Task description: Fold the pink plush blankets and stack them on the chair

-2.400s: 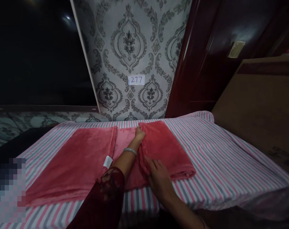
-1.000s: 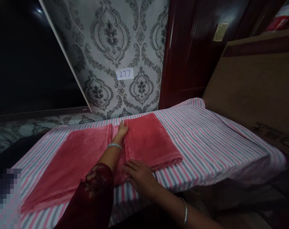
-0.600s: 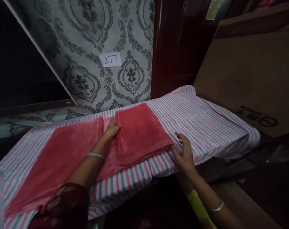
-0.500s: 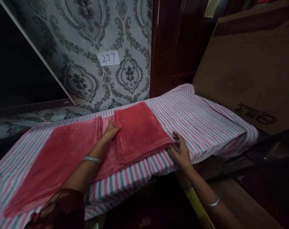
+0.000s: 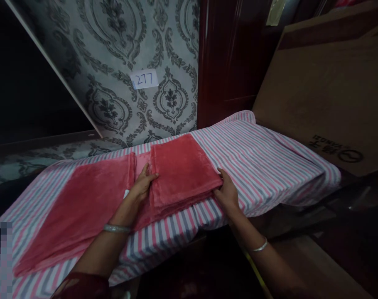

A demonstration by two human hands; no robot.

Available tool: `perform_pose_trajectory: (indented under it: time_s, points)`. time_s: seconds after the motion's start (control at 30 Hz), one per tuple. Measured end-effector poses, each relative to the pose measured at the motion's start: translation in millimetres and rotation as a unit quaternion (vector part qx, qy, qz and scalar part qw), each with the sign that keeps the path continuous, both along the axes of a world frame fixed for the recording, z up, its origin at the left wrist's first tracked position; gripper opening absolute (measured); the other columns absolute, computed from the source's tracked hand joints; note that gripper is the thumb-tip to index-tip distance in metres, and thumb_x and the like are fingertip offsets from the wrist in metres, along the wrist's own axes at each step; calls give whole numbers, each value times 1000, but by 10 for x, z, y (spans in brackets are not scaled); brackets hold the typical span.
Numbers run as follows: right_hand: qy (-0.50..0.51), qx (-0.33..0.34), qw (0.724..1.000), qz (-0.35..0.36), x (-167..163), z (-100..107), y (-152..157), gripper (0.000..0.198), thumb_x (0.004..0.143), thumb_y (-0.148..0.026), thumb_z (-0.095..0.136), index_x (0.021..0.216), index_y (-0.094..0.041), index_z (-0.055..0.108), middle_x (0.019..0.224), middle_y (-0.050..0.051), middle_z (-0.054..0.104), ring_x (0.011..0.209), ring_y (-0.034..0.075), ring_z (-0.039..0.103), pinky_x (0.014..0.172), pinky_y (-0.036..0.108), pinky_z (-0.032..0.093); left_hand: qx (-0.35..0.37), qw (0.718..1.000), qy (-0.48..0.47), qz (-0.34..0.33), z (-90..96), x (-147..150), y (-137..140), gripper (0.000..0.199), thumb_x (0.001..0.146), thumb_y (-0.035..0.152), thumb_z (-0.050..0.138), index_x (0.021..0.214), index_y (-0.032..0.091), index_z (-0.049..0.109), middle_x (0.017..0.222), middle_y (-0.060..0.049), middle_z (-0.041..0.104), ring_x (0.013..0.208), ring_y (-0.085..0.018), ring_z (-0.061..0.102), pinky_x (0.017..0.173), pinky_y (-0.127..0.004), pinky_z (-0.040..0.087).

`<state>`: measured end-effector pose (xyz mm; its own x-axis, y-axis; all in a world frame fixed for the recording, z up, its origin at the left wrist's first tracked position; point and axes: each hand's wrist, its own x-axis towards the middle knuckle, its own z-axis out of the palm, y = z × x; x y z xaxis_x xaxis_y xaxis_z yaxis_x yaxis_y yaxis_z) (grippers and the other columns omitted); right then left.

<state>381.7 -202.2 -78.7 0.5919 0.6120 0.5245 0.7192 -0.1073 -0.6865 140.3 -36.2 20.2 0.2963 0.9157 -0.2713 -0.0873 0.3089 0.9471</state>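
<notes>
A red plush blanket (image 5: 184,170) lies folded on a striped sheet. Its right part forms a thick square stack, and a lower, paler strip joins it to the wide left part (image 5: 92,197). My left hand (image 5: 141,185) rests at the stack's left edge, thumb stretched over the edge and fingers apart from it, pointing away from me. At the stack's near right corner, my right hand (image 5: 227,192) is closed on the layers, fingers at the side and thumb low at the front. A small white tag (image 5: 126,193) shows beside my left forearm.
The pink, grey and white striped sheet (image 5: 254,158) covers a long surface against a patterned wall. A large cardboard box (image 5: 326,91) leans at the right, near a dark red door (image 5: 228,62). A dark panel (image 5: 30,83) stands at the left.
My right hand has moved left and closed in on the stack's near right corner, which has shifted slightly left with it. My left hand has slid a little toward me along the edge.
</notes>
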Motion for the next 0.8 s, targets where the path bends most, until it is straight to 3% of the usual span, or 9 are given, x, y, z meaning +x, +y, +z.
perform_pose_trajectory:
  time_s: [0.1, 0.3, 0.43, 0.53, 0.7, 0.8]
  points:
    - [-9, -17, 1000, -3, 39, 29, -37, 66, 69, -16, 50, 135, -16, 56, 124, 13, 67, 111, 28, 65, 98, 44, 52, 3, 1000, 6, 14, -4, -9, 23, 106, 69, 0, 67, 161, 28, 21, 149, -12, 54, 110, -22, 70, 91, -35, 60]
    - [-37, 3, 999, 37, 122, -93, -111, 62, 68, -13, 46, 128, -16, 62, 122, 10, 70, 113, 25, 65, 102, 41, 52, 32, 999, -2, 1, -234, -124, -9, 110, 62, -2, 70, 159, 25, 26, 153, -11, 50, 121, -22, 64, 93, -26, 57]
    - [-42, 2, 998, 50, 150, -152, -102, 66, 69, -14, 45, 134, -16, 60, 126, 10, 69, 114, 25, 65, 102, 41, 52, 31, 999, 31, -1, -257, -175, 145, 113, 68, 7, 76, 162, 25, 17, 118, -10, 71, 89, -18, 73, 74, -24, 59]
    - [-45, 4, 997, 61, 157, -193, -115, 66, 72, -14, 45, 137, -18, 59, 127, 10, 69, 114, 26, 65, 101, 42, 53, 26, 998, 46, 16, -163, -100, 392, 113, 73, 12, 75, 163, 25, 8, 100, -6, 74, 71, -16, 71, 65, -25, 58]
    - [-45, 0, 997, 67, 171, -303, -149, 62, 79, -19, 47, 141, -19, 56, 128, 11, 67, 115, 27, 64, 99, 45, 53, 49, 996, 68, 37, 16, 202, 841, 111, 76, 12, 71, 162, 24, 2, 125, -14, 68, 86, -19, 73, 75, -30, 60]
    - [-45, 2, 997, 67, 193, -369, -152, 62, 79, -21, 47, 140, -20, 56, 127, 11, 67, 115, 28, 64, 99, 46, 53, 63, 993, 82, 51, 8, 352, 1001, 111, 74, 13, 72, 162, 21, 6, 137, -19, 61, 95, -22, 73, 83, -37, 60]
